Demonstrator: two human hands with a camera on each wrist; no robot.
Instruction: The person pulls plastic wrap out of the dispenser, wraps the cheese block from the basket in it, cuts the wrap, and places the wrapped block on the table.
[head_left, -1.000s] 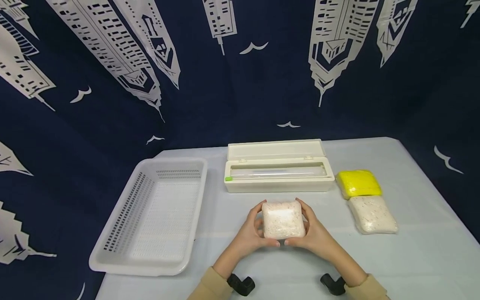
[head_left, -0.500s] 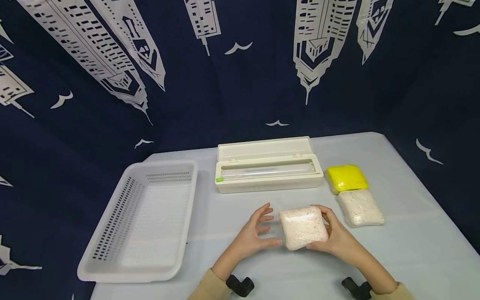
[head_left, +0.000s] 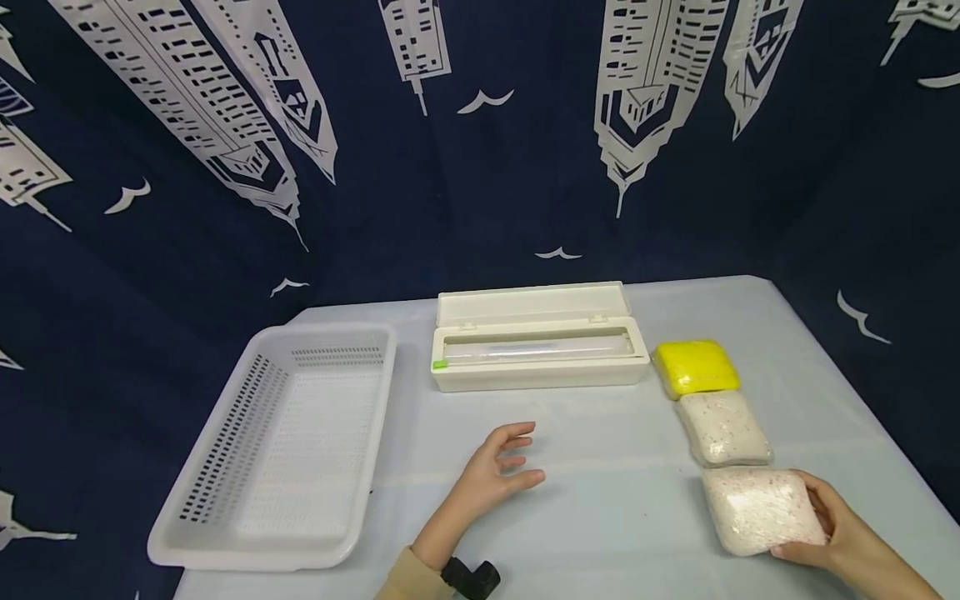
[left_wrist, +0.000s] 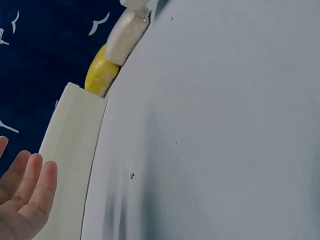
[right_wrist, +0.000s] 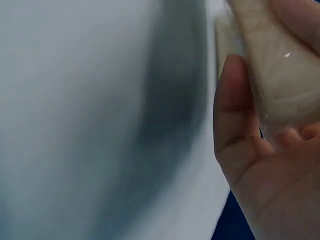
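My right hand (head_left: 836, 529) grips the right side of a white speckled block (head_left: 761, 508) wrapped in clear film, thumb at the near edge. In the right wrist view the thumb (right_wrist: 235, 95) presses against the wrapped block (right_wrist: 285, 70). Just behind it lies a second white speckled wrapped block (head_left: 723, 429), and beyond that a yellow wrapped block (head_left: 696, 368). Over the middle of the table, my left hand (head_left: 495, 467) holds nothing, its fingers loosely bent and apart. Whether the gripped block rests on the table is unclear.
At the back stands a cream cling film dispenser (head_left: 540, 379), its lid up and a clear roll inside. A white perforated plastic basket (head_left: 363, 467) occupies the left. The table (head_left: 585, 517) has a pale cover, with a dark blue printed curtain (head_left: 465, 208) behind.
Both hands held the block at first; the left let go. My right hand carried it rightward to the near end of the row of wrapped blocks. The left hand stayed near the middle.
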